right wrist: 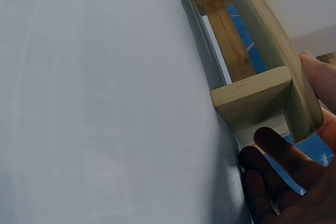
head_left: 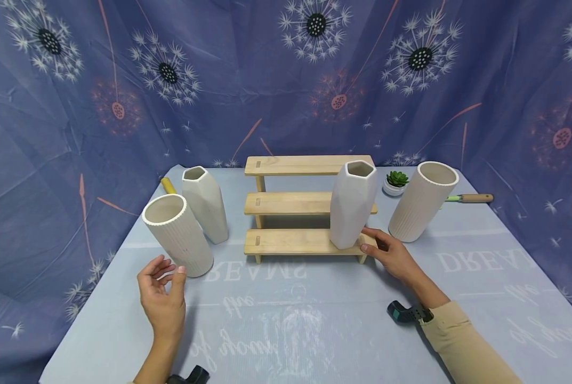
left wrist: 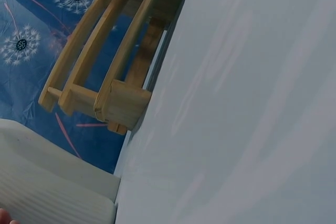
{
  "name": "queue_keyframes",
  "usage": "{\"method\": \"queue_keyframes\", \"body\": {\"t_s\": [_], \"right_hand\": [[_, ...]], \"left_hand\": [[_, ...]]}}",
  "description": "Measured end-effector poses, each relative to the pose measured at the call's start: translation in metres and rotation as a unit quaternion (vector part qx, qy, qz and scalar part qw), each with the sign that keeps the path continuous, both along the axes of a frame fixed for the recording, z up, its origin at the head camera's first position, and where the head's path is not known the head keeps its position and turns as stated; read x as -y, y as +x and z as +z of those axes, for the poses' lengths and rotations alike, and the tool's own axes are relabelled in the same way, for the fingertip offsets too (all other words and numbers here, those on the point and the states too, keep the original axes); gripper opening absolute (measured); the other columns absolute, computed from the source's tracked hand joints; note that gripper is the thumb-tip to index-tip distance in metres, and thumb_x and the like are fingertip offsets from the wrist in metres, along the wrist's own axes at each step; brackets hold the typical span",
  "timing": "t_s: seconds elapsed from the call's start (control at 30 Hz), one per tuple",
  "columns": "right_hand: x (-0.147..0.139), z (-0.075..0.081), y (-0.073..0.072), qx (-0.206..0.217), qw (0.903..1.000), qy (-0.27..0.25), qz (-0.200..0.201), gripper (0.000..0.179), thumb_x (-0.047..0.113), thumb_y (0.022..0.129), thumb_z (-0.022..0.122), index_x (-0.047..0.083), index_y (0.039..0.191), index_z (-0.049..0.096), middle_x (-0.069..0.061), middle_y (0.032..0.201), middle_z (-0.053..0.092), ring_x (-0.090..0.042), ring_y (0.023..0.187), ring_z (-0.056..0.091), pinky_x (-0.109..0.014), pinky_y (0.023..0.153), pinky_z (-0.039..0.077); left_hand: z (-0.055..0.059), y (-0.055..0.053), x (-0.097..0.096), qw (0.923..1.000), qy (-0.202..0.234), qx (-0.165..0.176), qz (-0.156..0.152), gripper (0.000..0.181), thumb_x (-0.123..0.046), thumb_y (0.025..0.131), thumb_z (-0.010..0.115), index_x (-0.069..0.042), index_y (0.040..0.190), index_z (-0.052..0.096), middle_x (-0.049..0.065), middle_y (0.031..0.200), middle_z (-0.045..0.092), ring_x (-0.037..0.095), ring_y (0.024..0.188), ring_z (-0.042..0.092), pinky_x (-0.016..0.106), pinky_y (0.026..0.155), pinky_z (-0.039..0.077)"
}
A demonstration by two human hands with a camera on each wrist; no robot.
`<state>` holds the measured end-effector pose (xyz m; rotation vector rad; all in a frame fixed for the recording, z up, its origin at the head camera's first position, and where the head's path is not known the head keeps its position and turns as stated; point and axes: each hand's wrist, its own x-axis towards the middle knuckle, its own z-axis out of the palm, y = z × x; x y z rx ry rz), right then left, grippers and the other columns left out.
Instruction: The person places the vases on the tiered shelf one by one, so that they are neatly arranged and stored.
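A white faceted vase [head_left: 353,208] stands on the right part of the lowest step of a three-step wooden shelf [head_left: 286,242]. My right hand [head_left: 391,256] is at the right end of that step, with fingertips right beside the vase's base. In the right wrist view, its lower fingers [right wrist: 278,156] hang loosely by the shelf's end leg [right wrist: 252,93]. My left hand [head_left: 163,296] hovers loosely curled just in front of a white ribbed vase [head_left: 185,240], holding nothing. Behind that one stands a second faceted vase [head_left: 206,208].
Another ribbed vase [head_left: 422,202] stands right of the shelf, near a small potted succulent [head_left: 396,182]. A wooden-handled tool [head_left: 475,198] lies at the right table edge, and a yellow handle [head_left: 168,185] shows behind the left vases. A dandelion-print curtain [head_left: 247,80] hangs behind the table.
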<state>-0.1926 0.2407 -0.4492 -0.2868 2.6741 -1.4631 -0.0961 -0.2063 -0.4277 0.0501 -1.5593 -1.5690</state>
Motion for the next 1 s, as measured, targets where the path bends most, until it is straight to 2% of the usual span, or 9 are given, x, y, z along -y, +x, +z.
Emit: {"method": "queue_keyframes", "body": {"t_s": [0.1,0.2,0.3,0.47,0.67,0.77,0.9,1.0], "right_hand": [[0.000,0.001,0.000,0.003,1.0000,-0.001,0.000,0.057,0.036,0.092,0.060,0.011,0.141,0.044,-0.018,0.143,0.044,-0.032,0.121,0.050,-0.046,0.096,0.044],[0.000,0.001,0.000,0.001,1.0000,0.001,0.000,0.057,0.036,0.091,0.060,0.012,0.140,0.044,-0.018,0.142,0.045,-0.031,0.120,0.050,-0.042,0.095,0.045],[0.000,0.001,0.000,-0.001,1.0000,0.002,0.000,0.056,0.036,0.091,0.061,0.012,0.140,0.045,-0.018,0.141,0.047,-0.031,0.119,0.051,-0.037,0.093,0.046],[-0.001,0.000,-0.001,-0.001,1.0000,0.003,0.000,0.056,0.035,0.091,0.061,0.011,0.140,0.045,-0.018,0.140,0.048,-0.030,0.118,0.051,-0.023,0.088,0.045],[-0.001,-0.001,-0.001,0.000,1.0000,0.004,0.000,0.057,0.035,0.091,0.061,0.011,0.140,0.045,-0.018,0.139,0.049,-0.030,0.118,0.051,-0.021,0.086,0.044],[-0.001,-0.001,0.000,0.001,1.0000,0.007,0.000,0.057,0.035,0.091,0.061,0.011,0.140,0.045,-0.018,0.138,0.049,-0.029,0.117,0.051,-0.020,0.085,0.044],[0.000,0.000,0.000,0.003,1.0000,0.005,0.000,0.057,0.035,0.091,0.061,0.011,0.140,0.045,-0.018,0.138,0.049,-0.029,0.116,0.051,-0.020,0.085,0.045],[0.000,0.001,0.000,0.003,1.0000,0.004,-0.003,0.057,0.036,0.091,0.062,0.011,0.140,0.045,-0.019,0.138,0.049,-0.029,0.117,0.051,-0.021,0.086,0.044]], "left_hand": [[0.008,0.003,-0.003,0.9996,-0.018,0.017,0.015,0.045,0.015,0.079,0.059,0.018,0.121,0.044,0.004,0.106,0.053,0.013,0.096,0.053,0.016,0.078,0.043],[0.016,0.005,-0.004,0.9987,-0.034,0.034,0.014,0.048,0.013,0.079,0.059,0.018,0.124,0.041,0.003,0.110,0.051,0.010,0.100,0.050,0.017,0.082,0.042],[0.010,0.002,0.003,0.9970,-0.050,0.058,0.010,0.053,0.009,0.080,0.062,0.014,0.128,0.039,0.002,0.117,0.048,0.010,0.106,0.048,0.018,0.086,0.041],[-0.003,-0.007,0.015,0.9929,-0.049,0.108,0.007,0.064,0.007,0.078,0.067,0.003,0.135,0.038,0.000,0.126,0.043,0.014,0.114,0.044,0.016,0.092,0.039],[-0.002,-0.017,0.020,0.9850,-0.052,0.164,0.000,0.074,0.002,0.077,0.071,-0.005,0.140,0.034,-0.008,0.127,0.038,0.009,0.117,0.039,0.015,0.096,0.036],[-0.002,-0.021,0.021,0.9796,-0.059,0.192,-0.006,0.079,0.000,0.077,0.073,-0.008,0.143,0.030,-0.011,0.127,0.035,0.005,0.119,0.036,0.023,0.100,0.034],[0.000,-0.025,0.021,0.9753,-0.057,0.213,-0.019,0.081,-0.002,0.077,0.073,-0.011,0.144,0.028,-0.005,0.131,0.034,0.006,0.122,0.034,0.035,0.104,0.032],[0.001,-0.026,0.020,0.9727,-0.059,0.222,-0.029,0.082,-0.005,0.077,0.074,-0.012,0.144,0.027,0.001,0.136,0.034,0.010,0.125,0.034,0.038,0.106,0.031]]}}
